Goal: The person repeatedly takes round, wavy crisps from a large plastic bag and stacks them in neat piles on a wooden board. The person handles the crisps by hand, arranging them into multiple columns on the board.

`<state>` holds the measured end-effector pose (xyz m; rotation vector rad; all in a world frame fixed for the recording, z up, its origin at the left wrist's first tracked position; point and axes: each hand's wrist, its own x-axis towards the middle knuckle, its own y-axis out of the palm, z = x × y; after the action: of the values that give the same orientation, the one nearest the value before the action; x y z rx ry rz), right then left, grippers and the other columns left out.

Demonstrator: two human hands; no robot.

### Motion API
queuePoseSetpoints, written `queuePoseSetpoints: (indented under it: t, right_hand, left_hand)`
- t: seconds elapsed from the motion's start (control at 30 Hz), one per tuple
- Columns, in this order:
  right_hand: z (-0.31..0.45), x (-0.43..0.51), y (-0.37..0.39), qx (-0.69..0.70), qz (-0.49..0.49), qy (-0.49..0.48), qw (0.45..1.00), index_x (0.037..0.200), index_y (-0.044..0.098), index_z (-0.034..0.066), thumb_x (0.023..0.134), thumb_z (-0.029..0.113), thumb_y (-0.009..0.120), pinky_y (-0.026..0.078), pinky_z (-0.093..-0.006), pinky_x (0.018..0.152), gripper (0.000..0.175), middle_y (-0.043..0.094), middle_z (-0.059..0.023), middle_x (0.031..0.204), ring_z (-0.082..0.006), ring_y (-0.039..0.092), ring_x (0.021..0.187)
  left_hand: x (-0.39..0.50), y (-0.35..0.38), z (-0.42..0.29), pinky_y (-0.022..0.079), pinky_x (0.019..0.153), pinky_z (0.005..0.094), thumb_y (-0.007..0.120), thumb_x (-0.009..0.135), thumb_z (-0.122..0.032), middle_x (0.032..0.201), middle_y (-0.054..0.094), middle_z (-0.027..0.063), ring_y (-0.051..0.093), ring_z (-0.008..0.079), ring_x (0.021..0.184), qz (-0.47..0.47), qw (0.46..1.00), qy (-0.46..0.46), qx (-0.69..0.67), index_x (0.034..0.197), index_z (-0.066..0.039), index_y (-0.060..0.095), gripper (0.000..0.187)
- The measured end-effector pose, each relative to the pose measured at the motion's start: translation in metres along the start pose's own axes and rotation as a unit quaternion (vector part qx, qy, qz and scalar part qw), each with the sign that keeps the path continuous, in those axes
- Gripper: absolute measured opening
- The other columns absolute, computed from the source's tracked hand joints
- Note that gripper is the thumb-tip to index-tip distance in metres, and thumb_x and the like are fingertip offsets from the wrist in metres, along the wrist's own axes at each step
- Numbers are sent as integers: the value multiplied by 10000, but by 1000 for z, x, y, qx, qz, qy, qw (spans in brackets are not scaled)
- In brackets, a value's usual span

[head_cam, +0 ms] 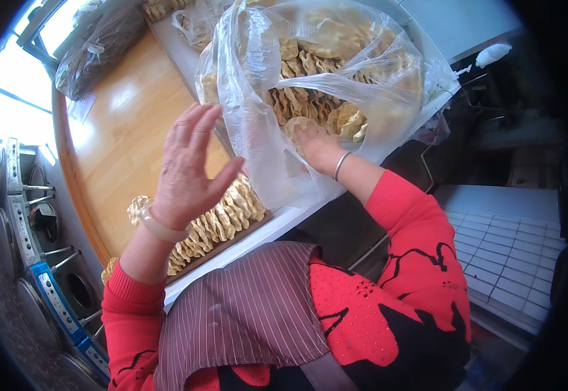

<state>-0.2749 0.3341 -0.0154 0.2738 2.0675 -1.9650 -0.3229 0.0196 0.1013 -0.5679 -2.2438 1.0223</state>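
My left hand (191, 156) hangs in the air over the wooden board (117, 132), its fingers spread and nothing in it. My right hand (317, 146) reaches into the opening of a large clear plastic bag (254, 93), with its fingers on a round, flat, pale bread or cracker (297, 128). Whether the fingers grip it or only rest on it cannot be told. Inside the bag, wavy flat rounds (308, 105) stand packed in rows. Below my left hand, a row of similar rounds (220, 217) lies along the board's near edge.
A grey plastic bag (98, 54) rests at the board's far left, near a window. Another clear bag of rounds (193, 27) is beyond the board. Round appliances with blue and silver control panels (56, 303) line the left side. White tiles (504, 259) show at the right.
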Motion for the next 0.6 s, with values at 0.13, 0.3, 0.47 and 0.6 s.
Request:
queuePoseSetpoints:
  t: [0.13,0.3,0.47,0.6]
  right_hand:
    - [-23,13,3,92,-31,32,995,1299,588,40,916,189,597,545,-533,893,411,701,-255,1172,-425,690,1041]
    - [-74,8,-12,234,-26,44,971,1136,666,1,974,249,575,526,-496,924,310,729,-192,1118,-408,685,1060]
    - [-90,1,-38,309,-222,40,924,1103,697,-7,1012,250,564,508,-439,970,304,728,-223,1090,-375,682,1101]
    - [-57,-13,-70,377,-254,27,890,1060,680,-14,987,206,594,526,-467,737,247,685,-256,829,-417,698,830]
  left_hand:
    - [47,48,-38,150,1259,611,767,823,-340,1473,496,146,350,352,1488,139,977,125,104,1488,-87,491,763]
    - [47,40,9,330,1141,558,757,836,-285,947,689,138,644,336,1013,308,932,32,187,1329,-60,570,573]
    - [42,-22,20,484,819,489,737,875,-227,716,649,197,657,383,717,242,960,-27,138,1095,-18,649,315]
    - [48,-82,0,449,611,343,705,928,-74,704,609,120,586,223,634,109,991,-78,-23,985,29,692,119]
